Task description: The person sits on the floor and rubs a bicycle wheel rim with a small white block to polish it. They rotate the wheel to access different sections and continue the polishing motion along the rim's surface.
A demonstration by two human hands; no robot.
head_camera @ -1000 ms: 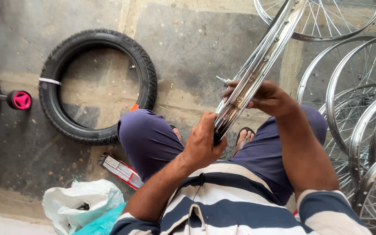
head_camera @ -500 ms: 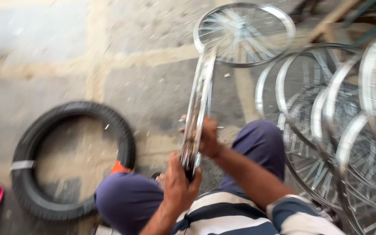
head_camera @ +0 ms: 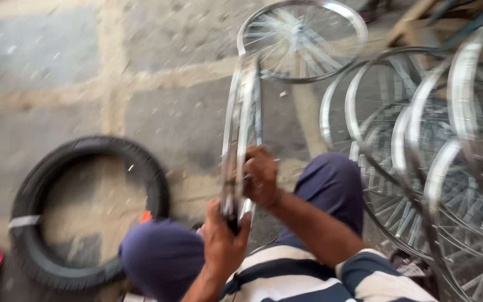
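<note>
Between the knees, upright metal rim point(head_camera: 240, 128) in left hand point(head_camera: 223, 241), right hand point(head_camera: 260, 174).

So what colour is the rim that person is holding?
The rim is shiny silver metal, seen from the head view, gripped by both hands.

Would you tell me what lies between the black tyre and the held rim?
Only bare concrete floor lies between the black tyre and the rim, in the head view.
</note>
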